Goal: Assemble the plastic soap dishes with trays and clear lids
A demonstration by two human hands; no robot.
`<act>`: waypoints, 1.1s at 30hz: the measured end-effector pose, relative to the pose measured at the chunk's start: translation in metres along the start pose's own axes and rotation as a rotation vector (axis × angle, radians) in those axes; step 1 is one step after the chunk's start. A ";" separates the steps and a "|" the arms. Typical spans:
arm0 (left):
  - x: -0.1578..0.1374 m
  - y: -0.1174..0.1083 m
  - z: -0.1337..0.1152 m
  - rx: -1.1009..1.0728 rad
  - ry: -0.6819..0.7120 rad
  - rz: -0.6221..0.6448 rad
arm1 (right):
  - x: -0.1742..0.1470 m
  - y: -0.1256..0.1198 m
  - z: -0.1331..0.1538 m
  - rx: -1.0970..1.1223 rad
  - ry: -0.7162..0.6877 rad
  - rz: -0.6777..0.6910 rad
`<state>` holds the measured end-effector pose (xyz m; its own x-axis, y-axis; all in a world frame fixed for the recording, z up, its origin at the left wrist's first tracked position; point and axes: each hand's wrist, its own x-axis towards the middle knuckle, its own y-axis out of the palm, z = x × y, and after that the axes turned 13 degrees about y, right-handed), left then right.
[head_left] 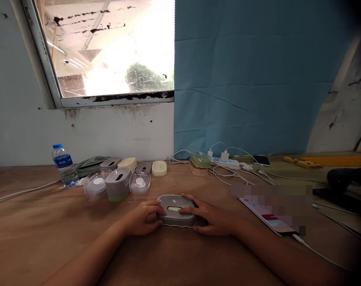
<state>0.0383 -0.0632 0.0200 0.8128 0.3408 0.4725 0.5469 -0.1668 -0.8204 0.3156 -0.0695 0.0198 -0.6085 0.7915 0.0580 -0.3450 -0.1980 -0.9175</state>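
Note:
A grey oval box with a rounded top lies on the wooden table in front of me. The slot in its top shows a small cream-coloured piece, and a wavy pale edge runs along its base. My left hand grips the left end, fingertips on the top and thumb low at the side. From the right, my right hand holds the other end: one fingertip is at the slot, another on the far rim, and the thumb at the lower near corner. The box's underside is hidden.
Behind to the left stand stacked grey slotted lids, clear oval tubs, cream oval pieces and a water bottle. A green oval box, power strip and cables are farther back. A plugged-in tablet lies right.

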 end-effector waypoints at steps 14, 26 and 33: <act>-0.024 -0.017 0.061 0.648 -0.195 -0.218 | -0.002 -0.004 -0.002 -0.020 0.024 -0.003; -0.029 -0.019 0.064 0.707 -0.294 -0.089 | -0.002 -0.006 -0.001 -0.037 0.034 0.019; -0.029 -0.015 0.066 0.682 -0.271 -0.100 | -0.002 -0.006 -0.001 -0.026 0.008 -0.013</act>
<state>-0.0070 -0.0098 -0.0028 0.6396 0.5552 0.5317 0.2976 0.4589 -0.8372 0.3198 -0.0697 0.0246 -0.5985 0.7983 0.0670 -0.3342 -0.1728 -0.9265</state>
